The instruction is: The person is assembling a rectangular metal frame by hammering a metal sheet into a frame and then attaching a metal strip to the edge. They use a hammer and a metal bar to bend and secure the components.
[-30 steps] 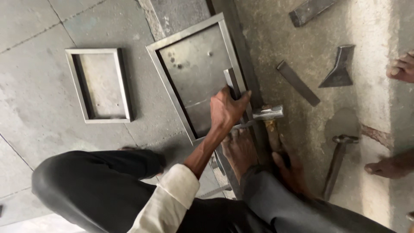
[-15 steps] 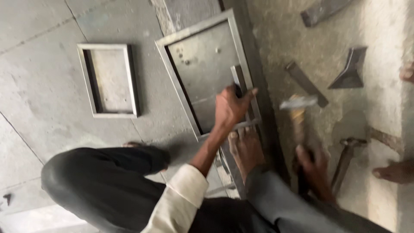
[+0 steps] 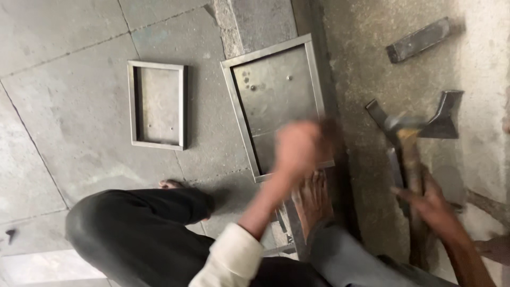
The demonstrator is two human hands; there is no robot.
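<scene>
On the floor, the blurred left hand (image 3: 298, 146) rests over the larger steel frame (image 3: 276, 103); its grip is unclear. Right hand (image 3: 433, 204) is clenched around a raised hammer (image 3: 406, 143).

A workshop floor seen from above. The left half is paved with large grey stone slabs (image 3: 69, 122), worn and dusty, with thin dark joints running at angles between them. A raised strip of rougher stone (image 3: 260, 21) runs up the middle toward the top edge. To the right lies a coarser, mottled concrete surface (image 3: 361, 69), paling to a dusty whitish band (image 3: 486, 69) at the far right. Light is dim and even, with one bright patch (image 3: 48, 268) at the bottom left corner.
</scene>
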